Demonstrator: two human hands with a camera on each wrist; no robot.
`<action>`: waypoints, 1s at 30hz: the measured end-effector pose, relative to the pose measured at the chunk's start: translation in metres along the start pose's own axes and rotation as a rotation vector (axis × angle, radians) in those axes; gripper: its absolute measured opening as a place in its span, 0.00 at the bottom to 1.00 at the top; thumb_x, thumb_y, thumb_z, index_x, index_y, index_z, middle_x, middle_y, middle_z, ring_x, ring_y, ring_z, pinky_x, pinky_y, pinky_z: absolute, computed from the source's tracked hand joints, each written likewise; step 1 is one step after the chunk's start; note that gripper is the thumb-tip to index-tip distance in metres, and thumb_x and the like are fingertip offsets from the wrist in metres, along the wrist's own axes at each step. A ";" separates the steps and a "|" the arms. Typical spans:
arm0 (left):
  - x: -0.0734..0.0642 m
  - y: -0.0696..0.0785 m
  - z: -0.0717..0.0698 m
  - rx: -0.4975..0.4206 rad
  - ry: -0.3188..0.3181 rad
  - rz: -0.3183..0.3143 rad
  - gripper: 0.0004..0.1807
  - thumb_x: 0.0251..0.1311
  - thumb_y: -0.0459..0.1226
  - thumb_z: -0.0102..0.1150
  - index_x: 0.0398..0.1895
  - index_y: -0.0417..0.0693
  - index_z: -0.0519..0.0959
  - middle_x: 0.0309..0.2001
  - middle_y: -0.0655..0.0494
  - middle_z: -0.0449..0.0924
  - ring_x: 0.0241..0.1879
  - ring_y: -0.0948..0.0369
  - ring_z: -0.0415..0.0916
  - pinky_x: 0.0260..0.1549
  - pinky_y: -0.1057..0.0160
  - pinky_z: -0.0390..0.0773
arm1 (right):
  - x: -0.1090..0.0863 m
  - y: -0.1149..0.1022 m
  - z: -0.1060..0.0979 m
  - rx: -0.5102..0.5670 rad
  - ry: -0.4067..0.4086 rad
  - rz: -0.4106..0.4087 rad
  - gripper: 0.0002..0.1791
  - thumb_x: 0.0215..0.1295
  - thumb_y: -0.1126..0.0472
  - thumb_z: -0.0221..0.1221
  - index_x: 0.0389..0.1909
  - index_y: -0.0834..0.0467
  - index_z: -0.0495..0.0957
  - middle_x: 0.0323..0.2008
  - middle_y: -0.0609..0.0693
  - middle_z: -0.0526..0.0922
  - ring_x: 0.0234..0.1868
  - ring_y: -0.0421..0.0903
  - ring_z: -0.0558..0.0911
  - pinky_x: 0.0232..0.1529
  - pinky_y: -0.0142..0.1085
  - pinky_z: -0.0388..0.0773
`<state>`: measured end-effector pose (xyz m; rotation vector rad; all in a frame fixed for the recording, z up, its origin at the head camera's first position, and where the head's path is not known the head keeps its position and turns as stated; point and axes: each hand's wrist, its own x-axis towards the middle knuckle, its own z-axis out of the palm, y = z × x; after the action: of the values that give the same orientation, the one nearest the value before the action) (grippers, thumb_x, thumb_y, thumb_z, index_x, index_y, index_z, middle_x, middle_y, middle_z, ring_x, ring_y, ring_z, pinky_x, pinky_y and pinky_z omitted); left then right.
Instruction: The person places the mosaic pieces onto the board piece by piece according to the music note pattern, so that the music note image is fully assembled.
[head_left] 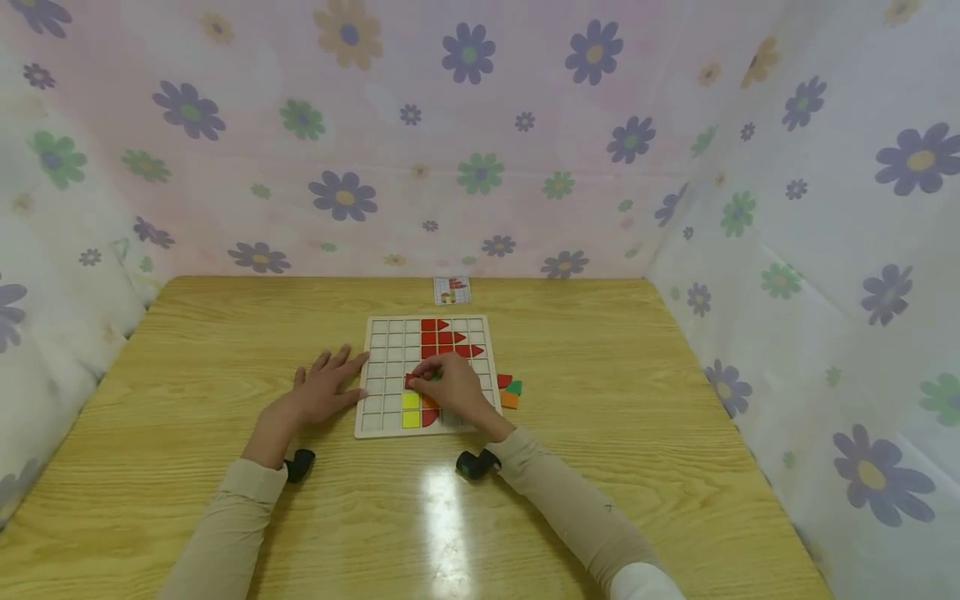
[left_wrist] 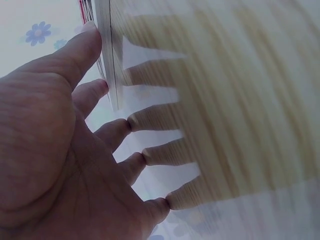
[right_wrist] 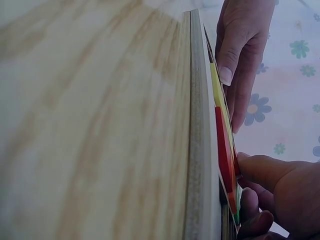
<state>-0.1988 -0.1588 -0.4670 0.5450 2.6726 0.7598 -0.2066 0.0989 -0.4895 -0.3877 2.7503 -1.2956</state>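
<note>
A pale wooden grid board (head_left: 372, 421) lies on the table. My right hand (head_left: 459, 388) is over its lower middle and pinches a small red square piece (head_left: 409, 382) between thumb and forefinger, at the board's surface. Two yellow squares (head_left: 411, 402) and a red rounded piece (head_left: 429, 417) sit just below; an orange piece beside them is partly covered by my hand. Rows of red squares ending in triangles (head_left: 454, 337) fill cells at the top. My left hand (head_left: 322, 393) rests with fingers spread, its thumb and fingertips touching the board's left edge (left_wrist: 116, 65).
Loose red (head_left: 505, 380), green (head_left: 513, 387) and orange (head_left: 510, 401) pieces lie against the board's right side. A small printed pattern card (head_left: 452, 291) is behind the board. Black wrist devices (head_left: 302, 465) are on both wrists. Flowered cloth (head_left: 480, 175) hangs around the table.
</note>
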 end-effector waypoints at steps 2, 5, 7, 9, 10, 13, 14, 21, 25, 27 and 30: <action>0.000 0.000 0.000 0.001 0.003 -0.002 0.37 0.75 0.48 0.54 0.81 0.45 0.56 0.80 0.31 0.41 0.76 0.27 0.34 0.64 0.19 0.38 | 0.000 0.000 0.000 -0.007 -0.002 0.000 0.06 0.65 0.55 0.70 0.37 0.53 0.90 0.31 0.42 0.85 0.31 0.36 0.78 0.32 0.29 0.73; 0.001 -0.001 0.001 -0.001 0.002 0.002 0.37 0.75 0.48 0.54 0.81 0.45 0.56 0.80 0.31 0.41 0.76 0.27 0.34 0.63 0.19 0.37 | 0.000 0.000 0.000 -0.011 -0.007 0.007 0.06 0.65 0.55 0.70 0.37 0.53 0.90 0.30 0.42 0.85 0.30 0.36 0.78 0.30 0.29 0.73; 0.001 -0.002 0.001 -0.008 -0.001 0.003 0.37 0.75 0.48 0.54 0.81 0.45 0.56 0.80 0.31 0.41 0.76 0.27 0.33 0.64 0.19 0.36 | 0.000 0.000 0.000 -0.015 -0.008 0.011 0.06 0.65 0.55 0.70 0.37 0.52 0.90 0.30 0.42 0.85 0.29 0.36 0.78 0.30 0.29 0.72; 0.002 -0.002 0.002 -0.011 -0.002 0.006 0.37 0.75 0.48 0.54 0.81 0.45 0.55 0.80 0.31 0.41 0.77 0.27 0.33 0.64 0.19 0.35 | 0.000 0.000 0.000 -0.017 -0.009 0.013 0.06 0.64 0.55 0.70 0.36 0.52 0.90 0.30 0.42 0.85 0.29 0.36 0.78 0.30 0.29 0.72; 0.002 -0.002 0.002 -0.011 0.000 0.008 0.37 0.75 0.48 0.54 0.81 0.45 0.55 0.80 0.31 0.41 0.76 0.27 0.33 0.64 0.19 0.35 | 0.000 0.000 0.000 -0.020 -0.009 0.014 0.05 0.64 0.55 0.70 0.36 0.52 0.90 0.30 0.41 0.85 0.29 0.36 0.78 0.30 0.29 0.73; 0.001 -0.002 0.001 -0.012 0.003 0.007 0.37 0.75 0.48 0.54 0.81 0.45 0.56 0.80 0.31 0.41 0.77 0.27 0.33 0.64 0.19 0.36 | 0.001 0.000 0.000 -0.022 -0.011 0.018 0.05 0.64 0.54 0.71 0.36 0.51 0.90 0.30 0.41 0.85 0.29 0.36 0.78 0.30 0.30 0.73; 0.001 -0.001 0.001 -0.011 0.005 0.008 0.37 0.75 0.48 0.54 0.81 0.45 0.56 0.80 0.31 0.41 0.76 0.27 0.33 0.64 0.19 0.36 | 0.001 -0.001 0.000 -0.020 -0.013 0.016 0.05 0.64 0.54 0.71 0.36 0.51 0.90 0.30 0.41 0.85 0.29 0.36 0.78 0.31 0.30 0.73; 0.000 0.001 0.000 -0.011 0.004 0.006 0.37 0.75 0.48 0.54 0.81 0.45 0.56 0.80 0.31 0.42 0.76 0.27 0.35 0.64 0.19 0.37 | 0.001 -0.002 -0.003 -0.023 -0.056 0.010 0.06 0.65 0.53 0.70 0.37 0.51 0.91 0.35 0.41 0.88 0.32 0.36 0.80 0.34 0.31 0.76; 0.001 0.000 0.000 -0.006 -0.001 -0.003 0.37 0.75 0.48 0.54 0.81 0.46 0.56 0.80 0.32 0.41 0.77 0.27 0.34 0.64 0.20 0.37 | 0.003 -0.001 -0.007 0.033 -0.096 0.008 0.08 0.68 0.54 0.67 0.41 0.53 0.90 0.35 0.43 0.88 0.32 0.37 0.79 0.34 0.30 0.75; 0.001 -0.001 0.000 -0.007 0.000 -0.002 0.37 0.75 0.48 0.54 0.81 0.46 0.56 0.80 0.32 0.41 0.76 0.27 0.34 0.64 0.19 0.37 | 0.004 0.002 -0.012 0.084 -0.113 -0.010 0.09 0.71 0.55 0.65 0.44 0.55 0.89 0.36 0.45 0.87 0.32 0.38 0.78 0.34 0.30 0.74; 0.001 -0.001 0.000 -0.012 0.001 0.004 0.37 0.75 0.48 0.54 0.81 0.46 0.56 0.80 0.32 0.41 0.76 0.27 0.34 0.64 0.19 0.37 | 0.006 0.007 -0.022 0.148 -0.144 -0.061 0.12 0.73 0.58 0.62 0.49 0.59 0.87 0.40 0.49 0.87 0.35 0.40 0.78 0.35 0.29 0.75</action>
<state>-0.1997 -0.1591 -0.4673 0.5466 2.6671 0.7775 -0.2174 0.1185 -0.4805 -0.5337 2.5253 -1.4140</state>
